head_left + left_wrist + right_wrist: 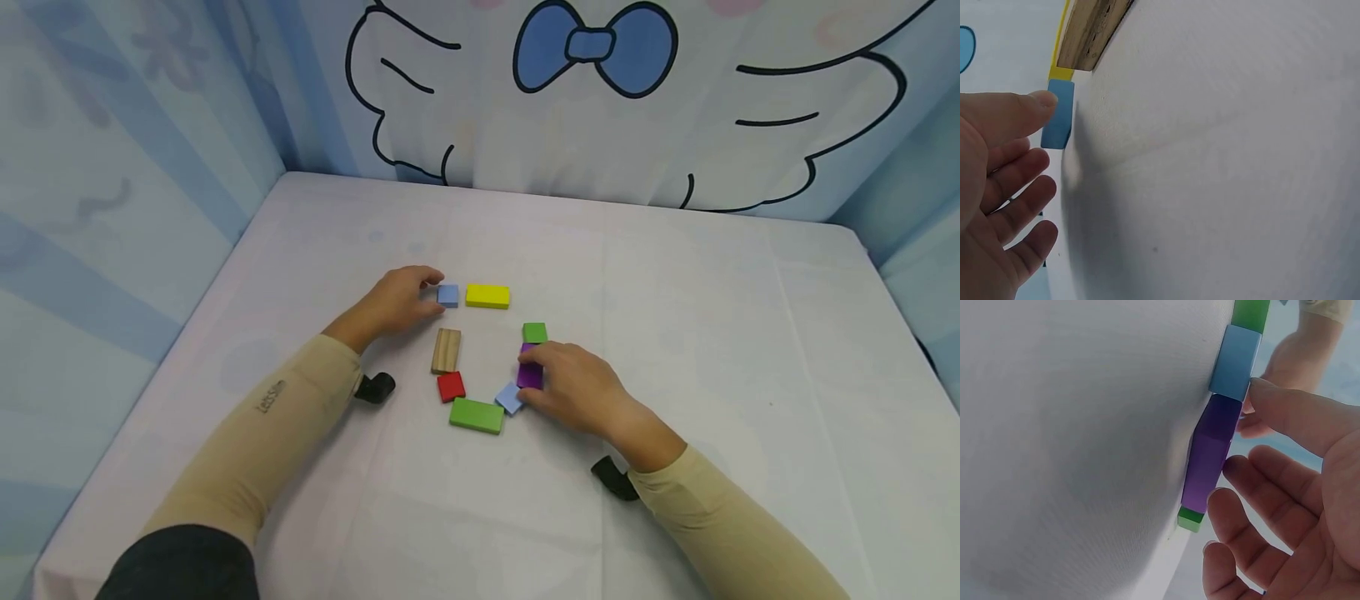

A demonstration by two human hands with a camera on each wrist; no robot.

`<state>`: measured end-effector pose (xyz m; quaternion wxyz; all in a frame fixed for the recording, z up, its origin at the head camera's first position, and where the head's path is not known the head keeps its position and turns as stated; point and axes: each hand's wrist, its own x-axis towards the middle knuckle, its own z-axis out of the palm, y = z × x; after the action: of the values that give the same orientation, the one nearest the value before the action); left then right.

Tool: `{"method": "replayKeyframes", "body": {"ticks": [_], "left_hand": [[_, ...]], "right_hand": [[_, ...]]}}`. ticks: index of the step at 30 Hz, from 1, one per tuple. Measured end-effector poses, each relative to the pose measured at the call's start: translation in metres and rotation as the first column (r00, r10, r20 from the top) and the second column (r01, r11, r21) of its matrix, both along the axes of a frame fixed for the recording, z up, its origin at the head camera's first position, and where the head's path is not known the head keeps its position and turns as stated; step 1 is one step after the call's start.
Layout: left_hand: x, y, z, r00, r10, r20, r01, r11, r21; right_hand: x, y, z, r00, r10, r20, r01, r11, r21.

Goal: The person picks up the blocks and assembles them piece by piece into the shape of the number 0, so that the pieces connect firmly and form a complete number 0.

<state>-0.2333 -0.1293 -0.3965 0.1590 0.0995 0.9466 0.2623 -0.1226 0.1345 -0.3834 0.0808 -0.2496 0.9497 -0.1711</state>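
Observation:
Small coloured blocks lie in a rough ring on the white table. My left hand (397, 302) is beside a small blue block (447, 296) at the ring's far left. Its thumb overlaps that block in the left wrist view, and the other fingers are spread, apart from it. With loosely bent fingers, my right hand (577, 387) touches a purple block (530, 371) on the ring's right side. The right thumb tip rests at the edge of another blue block (1236, 362). A small green block (535, 332) lies at the purple block's far end.
A yellow block (487, 297) lies right of the far blue block, a gap between them. Nearer are a wooden block (446, 351), a red block (451, 387) and a long green block (477, 416). Printed curtains (600, 142) stand behind the table (675, 275).

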Motion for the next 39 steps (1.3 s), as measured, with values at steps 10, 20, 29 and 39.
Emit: {"method": "replayKeyframes", "body": {"ticks": [10, 20, 29, 39], "left_hand": [[-0.003, 0.003, -0.001, 1.0, 0.013, 0.002, -0.013, 1.0, 0.002], [0.002, 0.003, 0.002, 0.999, -0.016, 0.03, 0.016, 1.0, 0.005], [0.005, 0.004, 0.003, 0.998, -0.042, 0.038, 0.042, 0.999, 0.005], [0.009, 0.006, 0.003, 0.998, -0.052, 0.039, 0.052, 0.999, 0.006]], "right_hand": [[0.0, -0.001, 0.0, 1.0, 0.002, 0.007, -0.002, 1.0, -0.008], [-0.002, 0.001, 0.0, 1.0, 0.011, -0.003, -0.011, 1.0, -0.004], [-0.001, 0.002, 0.0, 1.0, 0.008, 0.001, -0.008, 1.0, -0.001], [0.0, 0.001, 0.001, 1.0, 0.0, 0.01, 0.0, 1.0, -0.003]]}}
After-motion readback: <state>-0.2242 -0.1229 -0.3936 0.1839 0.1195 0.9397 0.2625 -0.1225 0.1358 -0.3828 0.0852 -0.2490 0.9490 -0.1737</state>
